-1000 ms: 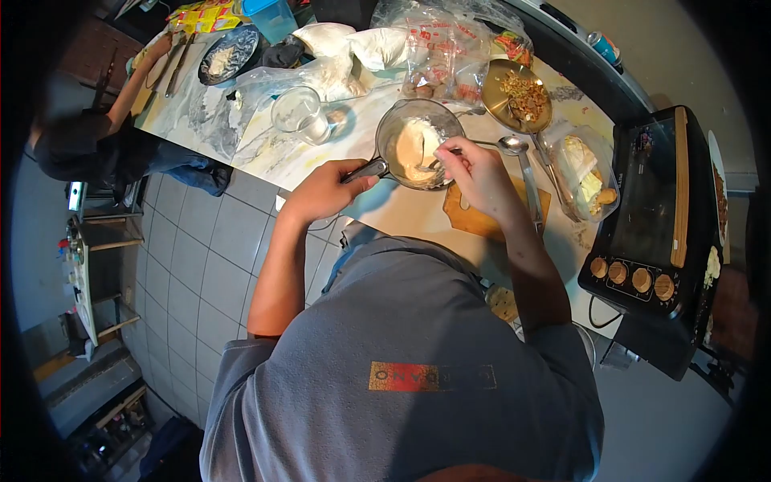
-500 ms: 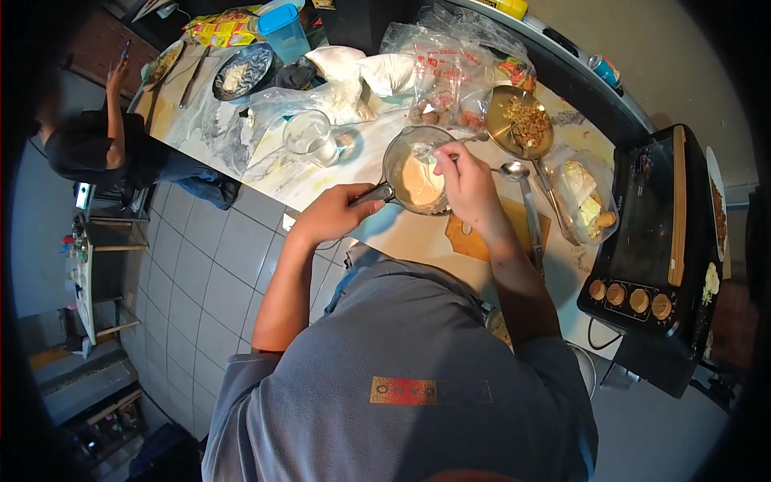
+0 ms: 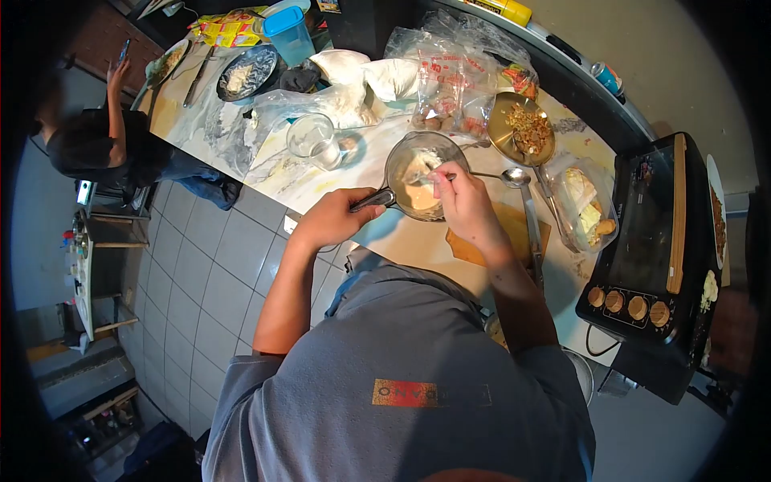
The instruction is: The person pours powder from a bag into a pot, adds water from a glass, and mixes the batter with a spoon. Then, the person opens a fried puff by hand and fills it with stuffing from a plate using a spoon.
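In the head view, a grey, round metal saucepan (image 3: 393, 167) is resting on the pale marble-patterned counter (image 3: 273, 173), holding creamy beige liquid (image 3: 419, 197). Left of the saucepan, the left hand (image 3: 337, 217) is wrapping around its black handle (image 3: 373, 200), thumb lying along it. Over the saucepan's right rim, the right hand (image 3: 467, 206) is bending inward, thumb and fingertips pinching a slim, mostly hidden utensil (image 3: 432, 173).

From my remote seat I see a pale, marble-patterned worktop (image 3: 269, 163) under bright light, a floor (image 3: 229, 269) of square grey tiles with dark joints, a plain beige wall (image 3: 683, 68) at upper right, and a white-topped stand (image 3: 83, 281) with wooden legs at far left.
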`<action>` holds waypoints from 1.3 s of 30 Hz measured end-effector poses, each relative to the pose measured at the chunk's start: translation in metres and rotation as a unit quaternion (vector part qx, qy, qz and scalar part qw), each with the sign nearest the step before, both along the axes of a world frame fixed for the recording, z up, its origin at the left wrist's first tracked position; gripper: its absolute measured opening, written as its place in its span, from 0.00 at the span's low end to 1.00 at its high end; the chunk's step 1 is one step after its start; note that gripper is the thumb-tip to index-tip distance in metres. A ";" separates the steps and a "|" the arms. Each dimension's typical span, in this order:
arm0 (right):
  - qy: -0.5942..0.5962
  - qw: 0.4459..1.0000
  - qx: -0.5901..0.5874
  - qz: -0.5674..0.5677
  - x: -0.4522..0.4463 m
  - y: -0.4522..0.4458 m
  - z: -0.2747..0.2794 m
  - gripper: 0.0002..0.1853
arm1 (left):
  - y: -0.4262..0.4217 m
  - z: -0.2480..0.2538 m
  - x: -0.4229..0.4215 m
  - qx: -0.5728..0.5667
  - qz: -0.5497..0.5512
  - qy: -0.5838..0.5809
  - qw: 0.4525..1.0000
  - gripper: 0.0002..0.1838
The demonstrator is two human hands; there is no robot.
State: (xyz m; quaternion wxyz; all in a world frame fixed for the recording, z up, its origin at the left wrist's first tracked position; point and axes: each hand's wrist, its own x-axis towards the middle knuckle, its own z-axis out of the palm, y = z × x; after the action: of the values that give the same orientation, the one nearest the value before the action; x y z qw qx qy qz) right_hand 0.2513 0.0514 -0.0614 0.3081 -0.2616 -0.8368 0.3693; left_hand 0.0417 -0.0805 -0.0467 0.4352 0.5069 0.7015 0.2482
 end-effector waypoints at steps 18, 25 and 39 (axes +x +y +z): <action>-0.028 0.998 -0.003 0.051 0.013 0.003 -0.003 0.11 | -0.002 0.008 0.002 -0.010 0.006 -0.022 1.000 0.21; 0.081 0.995 -0.062 0.008 -0.010 0.010 -0.011 0.09 | -0.002 0.001 0.000 0.018 -0.010 -0.016 1.000 0.20; 0.042 0.999 -0.011 -0.012 -0.001 0.016 -0.010 0.10 | 0.000 0.002 -0.001 -0.021 -0.004 -0.014 1.000 0.21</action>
State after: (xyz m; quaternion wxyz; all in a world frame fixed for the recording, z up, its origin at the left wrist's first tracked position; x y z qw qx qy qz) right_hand 0.2498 0.0677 -0.0713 0.3442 -0.2593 -0.8160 0.3853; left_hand 0.0403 -0.0807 -0.0449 0.4563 0.4973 0.6982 0.2388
